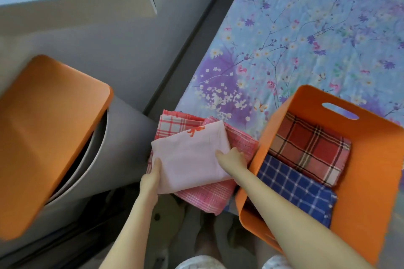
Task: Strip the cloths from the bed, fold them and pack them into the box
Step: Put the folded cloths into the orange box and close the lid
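Folded pale pink cloth (190, 157) tops a stack of pink checked cloths (207, 194) at the near left edge of the bed (306, 28). Near left edge pinched by left grip (154, 171); right grip (231, 159) curls over its right edge. Just right, orange box (371, 170) holds red plaid cloth (310, 148) far, blue checked cloth (301, 192) near.
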The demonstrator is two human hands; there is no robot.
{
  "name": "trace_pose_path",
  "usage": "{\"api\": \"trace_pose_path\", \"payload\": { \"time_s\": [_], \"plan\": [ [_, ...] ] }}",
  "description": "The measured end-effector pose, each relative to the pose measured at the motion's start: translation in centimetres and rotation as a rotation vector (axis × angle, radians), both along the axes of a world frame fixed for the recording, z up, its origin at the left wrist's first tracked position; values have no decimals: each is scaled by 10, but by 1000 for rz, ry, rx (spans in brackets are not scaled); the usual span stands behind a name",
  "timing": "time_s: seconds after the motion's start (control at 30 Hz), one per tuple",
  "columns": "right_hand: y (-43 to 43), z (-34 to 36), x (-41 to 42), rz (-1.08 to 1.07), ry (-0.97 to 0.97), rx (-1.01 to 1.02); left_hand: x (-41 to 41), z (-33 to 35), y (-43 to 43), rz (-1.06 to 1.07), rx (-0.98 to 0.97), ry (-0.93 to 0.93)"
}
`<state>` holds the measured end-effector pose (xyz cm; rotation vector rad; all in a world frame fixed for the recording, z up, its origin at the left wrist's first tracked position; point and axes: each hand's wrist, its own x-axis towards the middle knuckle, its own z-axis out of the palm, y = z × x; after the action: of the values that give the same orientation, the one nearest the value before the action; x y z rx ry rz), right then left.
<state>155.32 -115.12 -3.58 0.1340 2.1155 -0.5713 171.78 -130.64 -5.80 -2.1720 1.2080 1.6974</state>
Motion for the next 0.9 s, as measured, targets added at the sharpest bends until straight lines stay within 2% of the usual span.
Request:
{"api": "trace_pose_path", "payload": {
  "time_s": [0.1, 0.17, 0.3, 0.4, 0.5, 0.57, 0.67, 0.73, 0.77, 0.9],
  "plan": [
    [-2, 5, 7, -115, 0, -97, 3, -2, -4, 108, 70, 113],
    [-4, 13, 9, -133, 53, -143, 3, 5, -12, 105, 123, 196],
    [-3, 52, 11, -146, 219, -288, -8, 44, -22, 52, 14, 345],
    [25, 100, 7, -239, 382, -516, -35, 103, -18, -100, -33, 581],
    [79, 138, 0, -322, 526, -565, -77, 157, 8, -408, -143, 694],
    [125, 149, -4, -386, 624, -468, -108, 176, 44, -607, -261, 658],
    [190, 133, -3, -485, 719, -145, -139, 171, 111, -938, -418, 601],
    [228, 111, 3, -545, 656, 62, -149, 152, 162, -1130, -485, 532],
    [239, 98, 8, -567, 584, 102, -147, 141, 182, -1191, -519, 484],
    [257, 62, 27, -529, 419, 300, -123, 94, 225, -1290, -418, 363]
  ]
}}
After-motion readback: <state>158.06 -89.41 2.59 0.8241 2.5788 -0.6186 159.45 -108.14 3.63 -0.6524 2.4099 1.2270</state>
